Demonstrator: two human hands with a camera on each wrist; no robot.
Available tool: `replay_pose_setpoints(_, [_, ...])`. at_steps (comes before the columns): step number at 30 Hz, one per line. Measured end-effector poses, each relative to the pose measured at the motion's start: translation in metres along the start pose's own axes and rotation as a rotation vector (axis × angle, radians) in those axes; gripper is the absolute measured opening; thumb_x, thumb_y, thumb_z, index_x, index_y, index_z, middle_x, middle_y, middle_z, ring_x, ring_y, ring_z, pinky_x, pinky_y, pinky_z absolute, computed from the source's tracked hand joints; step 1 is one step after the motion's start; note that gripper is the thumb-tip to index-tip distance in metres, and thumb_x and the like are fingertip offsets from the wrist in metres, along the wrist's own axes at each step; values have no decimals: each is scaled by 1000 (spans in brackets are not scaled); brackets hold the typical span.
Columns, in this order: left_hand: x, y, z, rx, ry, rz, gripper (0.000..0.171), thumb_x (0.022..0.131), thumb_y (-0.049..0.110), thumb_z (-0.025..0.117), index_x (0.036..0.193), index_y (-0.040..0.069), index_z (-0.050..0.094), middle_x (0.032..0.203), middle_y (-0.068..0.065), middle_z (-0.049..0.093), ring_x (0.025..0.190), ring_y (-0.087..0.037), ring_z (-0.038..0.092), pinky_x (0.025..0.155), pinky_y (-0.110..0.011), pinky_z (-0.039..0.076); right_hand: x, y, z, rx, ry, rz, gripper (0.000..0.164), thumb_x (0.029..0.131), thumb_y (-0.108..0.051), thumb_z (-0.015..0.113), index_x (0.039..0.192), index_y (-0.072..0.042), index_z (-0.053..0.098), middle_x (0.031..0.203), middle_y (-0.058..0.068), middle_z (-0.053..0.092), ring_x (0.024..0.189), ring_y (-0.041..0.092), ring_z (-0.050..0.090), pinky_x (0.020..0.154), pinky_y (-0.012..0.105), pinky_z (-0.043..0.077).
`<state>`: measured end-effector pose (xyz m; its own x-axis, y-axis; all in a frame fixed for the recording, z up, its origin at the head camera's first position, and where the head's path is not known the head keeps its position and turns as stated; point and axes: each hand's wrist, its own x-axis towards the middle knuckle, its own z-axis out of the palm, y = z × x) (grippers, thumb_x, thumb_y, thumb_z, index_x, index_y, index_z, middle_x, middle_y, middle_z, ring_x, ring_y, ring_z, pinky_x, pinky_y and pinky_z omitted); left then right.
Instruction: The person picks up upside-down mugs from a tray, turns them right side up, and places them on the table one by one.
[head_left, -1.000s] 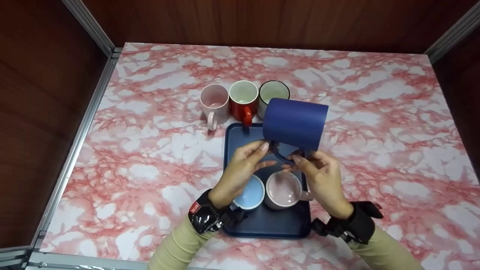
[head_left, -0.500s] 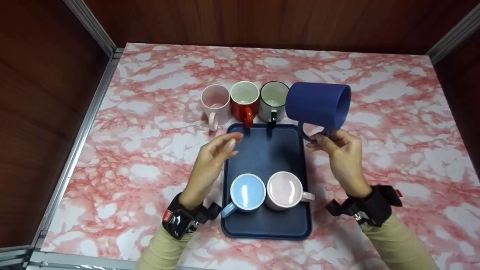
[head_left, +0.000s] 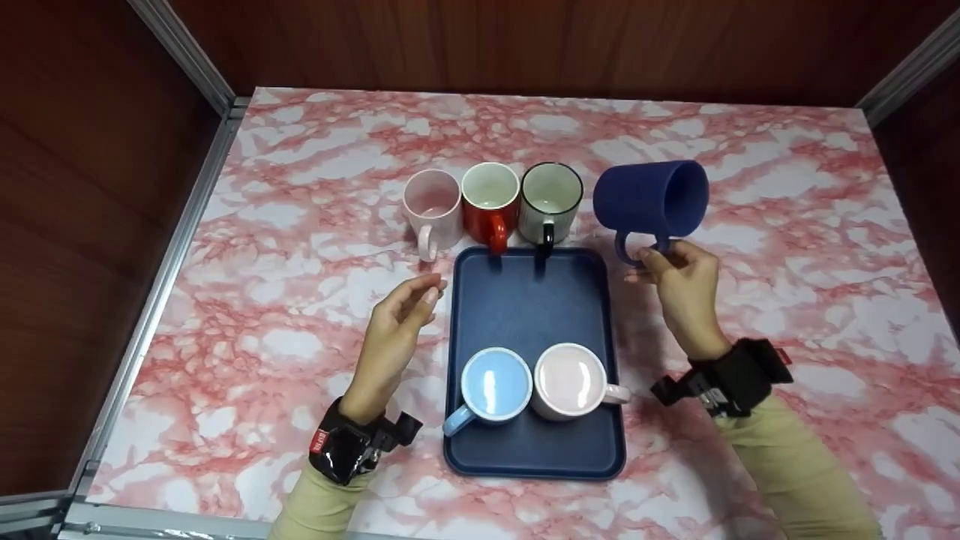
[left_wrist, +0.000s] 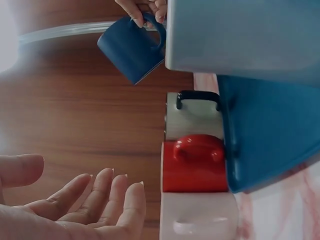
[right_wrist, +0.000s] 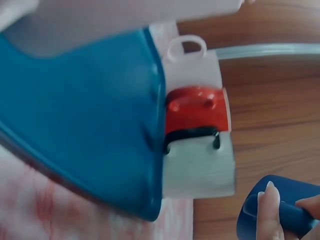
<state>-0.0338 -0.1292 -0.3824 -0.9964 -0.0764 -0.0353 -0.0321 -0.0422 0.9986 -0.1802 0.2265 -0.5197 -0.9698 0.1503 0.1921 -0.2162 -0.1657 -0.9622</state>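
Note:
My right hand (head_left: 686,296) pinches the handle of a dark blue mug (head_left: 634,199), which lies tilted on its side in the air, mouth facing right. My left hand (head_left: 394,330) hovers left of the blue tray (head_left: 529,300), fingers loosely bent and holding nothing. On the tray's near half stand a light blue mug (head_left: 495,384) and a pale pink mug (head_left: 570,380), side by side. Behind the tray's far edge a pink mug (head_left: 433,210), a red mug (head_left: 490,206) and a white mug with black rim (head_left: 551,202) form a row, handles toward me.
The pink-and-white marbled table (head_left: 300,225) extends on both sides of the tray. Dark wooden panels (head_left: 525,45) enclose the back and sides, with a metal rail (head_left: 150,322) along the left edge.
My left hand has let go of the dark blue mug and moved left. My right hand has carried the mug right and away from me, turning its mouth into view.

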Motion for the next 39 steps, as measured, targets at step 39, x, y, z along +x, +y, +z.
replay_pose_setpoints(39, [-2,-23,-9,87,52,-62,30,92,12,52,117,-5,55,118,-17,56,111,-24,48,92,-37,36,-4,-73,81,-593,-64,253,15,84,-1,59,84,14,62,59,2,59,40,7,56,42,24,49])
